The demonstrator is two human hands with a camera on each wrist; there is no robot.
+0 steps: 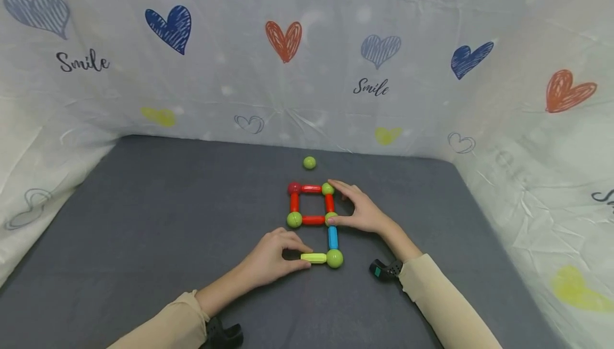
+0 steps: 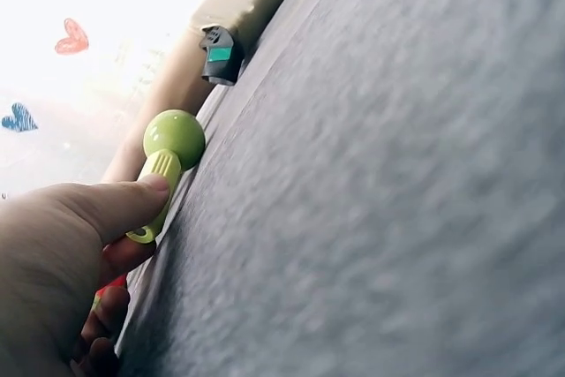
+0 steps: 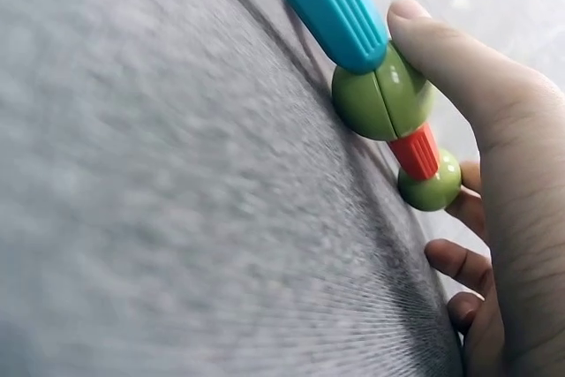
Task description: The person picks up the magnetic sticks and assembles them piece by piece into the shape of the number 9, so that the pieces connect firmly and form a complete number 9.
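A square of red magnetic rods (image 1: 312, 220) joins green balls (image 1: 295, 219) and one red ball (image 1: 294, 188) at its corners, flat on the dark table. From its near right corner a blue rod (image 1: 333, 237) leads to another green ball (image 1: 334, 258), which a yellow-green rod (image 1: 314, 258) meets from the left. My left hand (image 1: 274, 256) pinches that rod's free end between thumb and fingers. Along the square's right side, my right hand (image 1: 361, 210) holds its two corner balls, thumb on the near ball (image 3: 381, 94), index finger at the far ball (image 3: 431, 181).
A loose green ball (image 1: 309, 162) lies beyond the square near the table's back. The grey tabletop (image 1: 168, 205) meets a white curtain (image 1: 316, 109) printed with hearts at the back and sides. Dark wrist cameras (image 1: 385, 269) hang low beside my forearms.
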